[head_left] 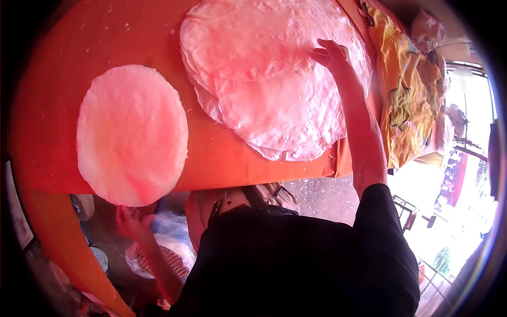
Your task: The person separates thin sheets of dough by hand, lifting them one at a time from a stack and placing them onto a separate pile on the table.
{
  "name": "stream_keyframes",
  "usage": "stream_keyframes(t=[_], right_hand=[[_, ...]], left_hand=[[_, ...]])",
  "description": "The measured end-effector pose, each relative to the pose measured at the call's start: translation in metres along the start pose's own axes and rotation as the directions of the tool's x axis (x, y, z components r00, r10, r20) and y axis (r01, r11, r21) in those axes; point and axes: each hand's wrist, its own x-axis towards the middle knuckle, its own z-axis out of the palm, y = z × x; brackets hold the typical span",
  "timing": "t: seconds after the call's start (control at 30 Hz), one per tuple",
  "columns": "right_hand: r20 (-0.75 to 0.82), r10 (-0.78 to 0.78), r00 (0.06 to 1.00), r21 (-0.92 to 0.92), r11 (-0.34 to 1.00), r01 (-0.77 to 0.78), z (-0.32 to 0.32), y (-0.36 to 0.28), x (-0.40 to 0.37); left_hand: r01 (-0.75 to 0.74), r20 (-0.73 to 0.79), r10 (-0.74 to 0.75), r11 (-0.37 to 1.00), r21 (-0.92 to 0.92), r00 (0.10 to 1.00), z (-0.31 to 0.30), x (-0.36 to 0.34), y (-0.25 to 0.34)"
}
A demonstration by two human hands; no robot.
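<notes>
A thin, pale round dough sheet (132,134) lies flat on the orange-covered table (121,31), its lower edge hanging slightly past the table's edge. Just below that edge is my left hand (131,222), its fingers smeared and dim. To the right, several larger round sheets (280,111) overlap in a loose pile with wrinkled rims. Over the upper right part of this pile my right hand (332,54) reaches out with fingers extended and apart, nothing held in them.
Crumpled yellow cloth (404,90) lies along the table's right side. Beneath the front edge, a clear plastic bag (174,238) covers something brown and ridged. A pale bucket (99,259) stands on the floor at lower left. Bright daylight comes in at the right.
</notes>
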Motion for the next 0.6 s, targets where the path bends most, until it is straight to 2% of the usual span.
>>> stream_keyframes(t=[0.03,0.1,0.17,0.2,0.3,0.4,0.47,0.53,0.6], right_hand=[[0.020,0.035,0.999,-0.015,0.999,-0.034,0.002,-0.005,0.007],[0.040,0.089,0.995,-0.052,0.995,-0.087,0.008,-0.010,0.019],[0.040,0.118,0.992,-0.098,0.989,-0.114,0.015,-0.013,0.037],[-0.039,0.055,0.998,-0.244,0.968,-0.063,0.021,-0.010,0.045],[0.066,-0.007,0.998,-0.666,0.744,0.049,0.013,-0.021,0.060],[0.110,0.006,0.994,-0.505,0.862,0.051,0.017,-0.019,0.071],[0.122,0.037,0.992,-0.507,0.861,0.030,0.026,-0.025,0.076],[0.130,0.100,0.986,-0.505,0.863,-0.021,0.024,-0.020,0.091],[0.239,-0.064,0.969,-0.452,0.876,0.169,0.031,-0.037,0.092]], left_hand=[[-0.089,0.066,0.086,0.995,0.044,0.994,0.006,-0.016,-0.003],[-0.126,0.123,0.117,0.990,0.069,0.985,0.011,-0.036,-0.003],[-0.022,0.098,0.019,0.999,0.032,0.995,0.017,-0.051,-0.001],[0.103,-0.018,-0.102,0.995,0.002,0.995,0.024,-0.062,0.006],[0.117,0.134,-0.115,0.993,-0.001,0.984,0.012,-0.073,-0.016],[0.145,0.294,-0.152,0.988,0.046,0.944,0.021,-0.092,-0.022],[0.171,0.397,-0.191,0.982,0.086,0.898,0.044,-0.111,-0.004],[0.211,0.446,-0.208,0.977,0.044,0.870,0.065,-0.124,0.004],[0.199,0.515,-0.181,0.980,0.021,0.838,0.086,-0.131,0.016]])
